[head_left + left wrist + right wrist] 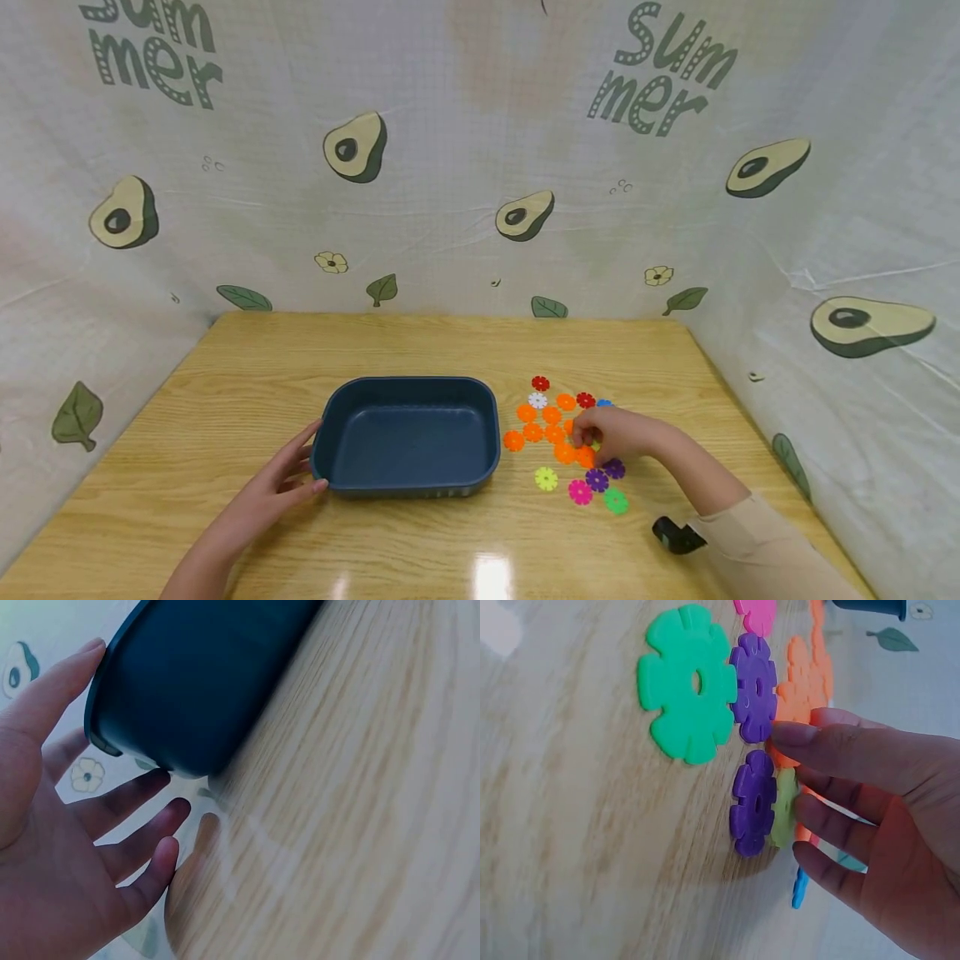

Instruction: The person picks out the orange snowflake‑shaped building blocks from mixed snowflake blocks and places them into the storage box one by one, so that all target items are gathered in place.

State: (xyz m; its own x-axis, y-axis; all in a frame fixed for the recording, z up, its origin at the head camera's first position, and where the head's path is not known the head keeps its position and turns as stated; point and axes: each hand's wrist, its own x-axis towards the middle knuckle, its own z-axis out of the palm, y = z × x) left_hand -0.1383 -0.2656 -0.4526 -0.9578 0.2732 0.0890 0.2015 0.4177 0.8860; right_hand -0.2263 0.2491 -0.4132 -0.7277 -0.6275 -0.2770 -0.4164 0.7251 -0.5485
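At the tray's [408, 442] left end, we see the left hand [279, 482], fingers extended and spread, thumb touching the tray. Right of the tray, the right hand [617, 433] bends over flower-shaped discs [532, 432] on the bench [405, 546], fingertips at an orange one; whether they grasp it we cannot tell. We count one tray and, among visible discs, at least eight orange, two each red, purple, yellow; one each white, blue, pink, green.
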